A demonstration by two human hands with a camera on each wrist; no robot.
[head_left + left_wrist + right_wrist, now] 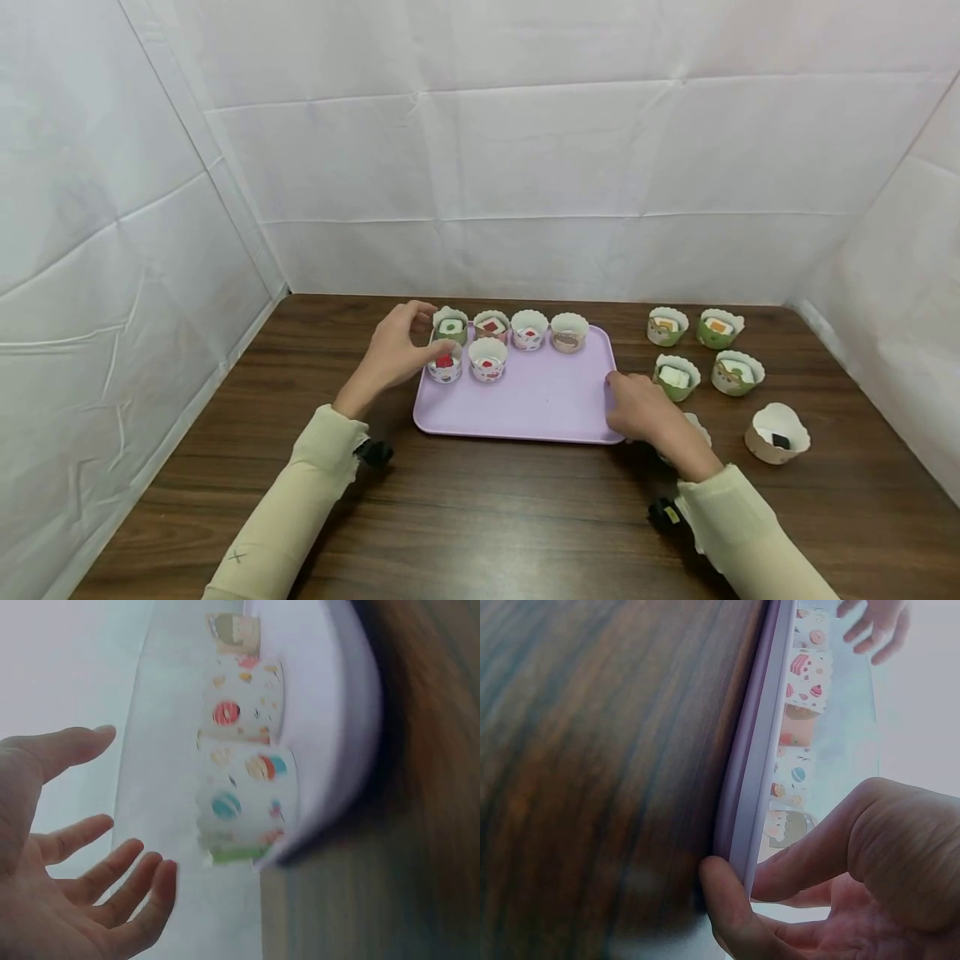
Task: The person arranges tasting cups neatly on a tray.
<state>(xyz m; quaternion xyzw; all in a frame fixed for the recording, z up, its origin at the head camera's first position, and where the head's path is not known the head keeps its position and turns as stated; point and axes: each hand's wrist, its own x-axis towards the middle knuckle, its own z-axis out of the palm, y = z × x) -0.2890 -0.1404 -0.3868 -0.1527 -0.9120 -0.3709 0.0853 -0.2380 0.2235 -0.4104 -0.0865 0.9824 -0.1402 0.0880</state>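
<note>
A lilac tray [540, 404] lies on the brown table, with several paper baking cups in two rows at its left and back. My right hand [648, 410] pinches the tray's right rim between thumb and finger, as the right wrist view also shows. Over the tray's left edge, my left hand [401, 346] is spread with fingers loosely bent and nothing in its grasp. Nearest to it are a white patterned cup [446, 373] with a red piece inside and a green cup [451, 332] behind it. The left wrist view shows this hand apart from the cups [247, 791].
Right of the tray stand more paper cups, among them a green one [717, 340] with an orange and white piece and a pale one [765, 454] with a black piece. My right wrist partly hides another cup [699, 427]. A white cloth wall [525, 167] borders the table's back.
</note>
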